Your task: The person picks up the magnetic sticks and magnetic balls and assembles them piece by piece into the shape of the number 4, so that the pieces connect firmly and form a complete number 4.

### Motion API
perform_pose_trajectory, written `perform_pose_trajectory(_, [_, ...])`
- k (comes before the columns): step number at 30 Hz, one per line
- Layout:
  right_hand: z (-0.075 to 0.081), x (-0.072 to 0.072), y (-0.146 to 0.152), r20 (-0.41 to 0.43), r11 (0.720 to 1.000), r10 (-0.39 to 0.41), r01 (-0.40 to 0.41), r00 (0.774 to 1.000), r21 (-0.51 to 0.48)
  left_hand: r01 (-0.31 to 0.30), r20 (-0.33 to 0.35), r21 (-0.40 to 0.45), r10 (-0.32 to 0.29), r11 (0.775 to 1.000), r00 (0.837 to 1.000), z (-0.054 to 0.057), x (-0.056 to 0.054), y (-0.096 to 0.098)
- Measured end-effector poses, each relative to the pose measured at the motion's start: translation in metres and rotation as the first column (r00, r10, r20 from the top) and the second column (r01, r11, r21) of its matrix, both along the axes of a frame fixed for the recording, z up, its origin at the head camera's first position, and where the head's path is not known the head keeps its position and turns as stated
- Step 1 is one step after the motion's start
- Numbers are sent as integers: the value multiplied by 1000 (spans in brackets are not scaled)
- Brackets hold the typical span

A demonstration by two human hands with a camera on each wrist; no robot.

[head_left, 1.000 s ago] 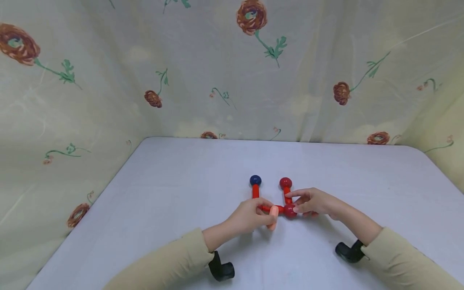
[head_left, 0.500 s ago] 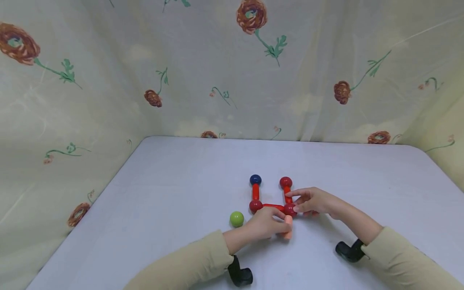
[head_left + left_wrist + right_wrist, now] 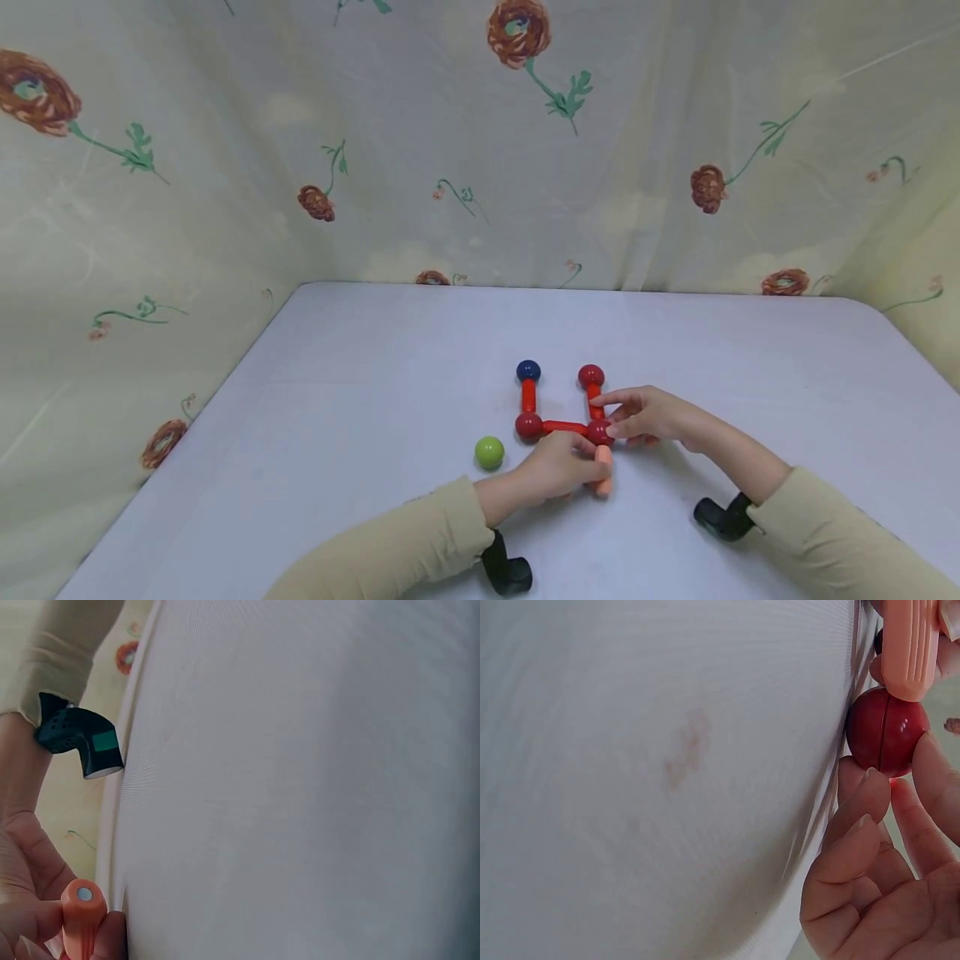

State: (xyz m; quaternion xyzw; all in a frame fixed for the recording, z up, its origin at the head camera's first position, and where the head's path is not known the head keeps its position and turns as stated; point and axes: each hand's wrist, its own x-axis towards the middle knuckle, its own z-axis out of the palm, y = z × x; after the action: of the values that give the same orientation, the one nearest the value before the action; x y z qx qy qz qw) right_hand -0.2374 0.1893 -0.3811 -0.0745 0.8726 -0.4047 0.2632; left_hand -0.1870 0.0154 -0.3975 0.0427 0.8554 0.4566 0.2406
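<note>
My left hand (image 3: pixel 558 467) pinches a peach-coloured magnetic rod (image 3: pixel 603 473) between thumb and fingers. A silver magnet dot shows on the end of the rod (image 3: pixel 81 915) in the left wrist view. The rod's other end touches a red ball (image 3: pixel 887 731) in the right wrist view. My right hand (image 3: pixel 651 417) grips that same ball with thumb and fingers, one finger reaching along a red rod (image 3: pixel 595 402). This ball is a corner of a U-shaped build of red rods, with a second red ball (image 3: pixel 528 427) at its left corner.
A blue ball (image 3: pixel 528 371) and a red ball (image 3: pixel 591 376) cap the far ends of the build. A loose green ball (image 3: pixel 490 452) lies left of my left hand on the white table (image 3: pixel 375 375). A flowered curtain (image 3: pixel 390 167) hangs behind.
My left hand has moved right and slightly nearer with the peach rod, bringing it to the red ball. The green ball and left corner ball came into view. My right hand has stayed put.
</note>
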Motion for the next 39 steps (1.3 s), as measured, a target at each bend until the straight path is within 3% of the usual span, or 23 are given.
perform_pose_trajectory(11, [-1, -1, 0, -11, 1000, 8, -8, 1000, 5, -23, -9, 16, 23, 1000, 1000, -2, -1, -1])
perform_pose_trajectory(20, [0, 0, 0, 1, 1000, 13, -13, 1000, -8, 51, -9, -28, -51, 998, 999, 1, 1, -3])
perform_pose_trajectory(39, [1, 2, 0, 2, 1000, 15, -15, 1000, -24, 67, -33, -70, -70, 995, 997, 3, 1, -2])
